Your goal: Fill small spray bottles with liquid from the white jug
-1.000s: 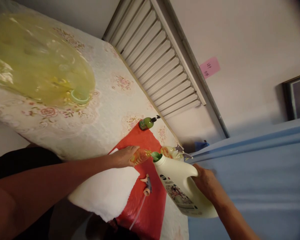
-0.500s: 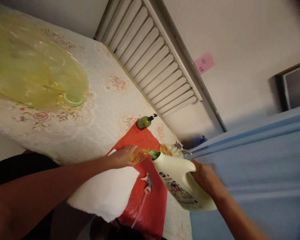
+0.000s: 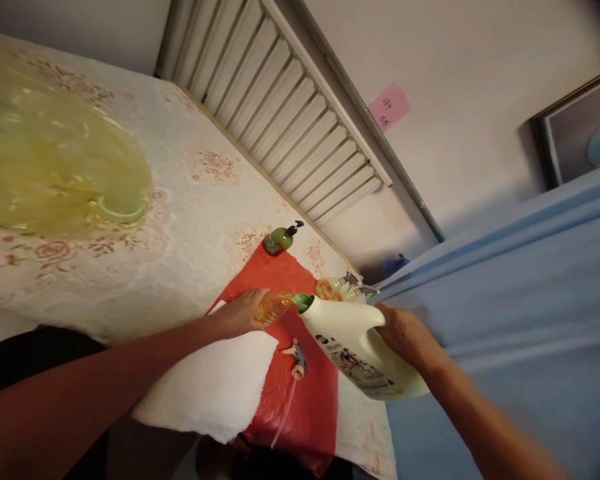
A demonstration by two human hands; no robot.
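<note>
My left hand (image 3: 244, 312) is closed around a clear spray bottle (image 3: 274, 308) with yellow-orange colour in it, its sprayer off and its mouth to the right. Gripping the handle of a large cream jug (image 3: 347, 330) is my right hand (image 3: 397, 333). The jug tilts left, its green spout (image 3: 303, 303) at the bottle's mouth; whether liquid flows I cannot tell. Below them a loose spray trigger head (image 3: 296, 360) with a thin tube lies on a red mat (image 3: 305, 420). A white cloth (image 3: 210, 390) is under my left forearm.
A green pump bottle (image 3: 279, 241) stands at the mat's far end. Behind the jug are clear spray bottles (image 3: 337, 289). A large yellow plastic bag (image 3: 55, 147) rests on the floral tablecloth (image 3: 190, 233). A radiator (image 3: 280, 107) and blue curtain (image 3: 510, 320) border the table.
The view has shifted slightly, so most things sit a little further left. Both hands keep their hold, with the jug's spout still at the bottle's mouth.
</note>
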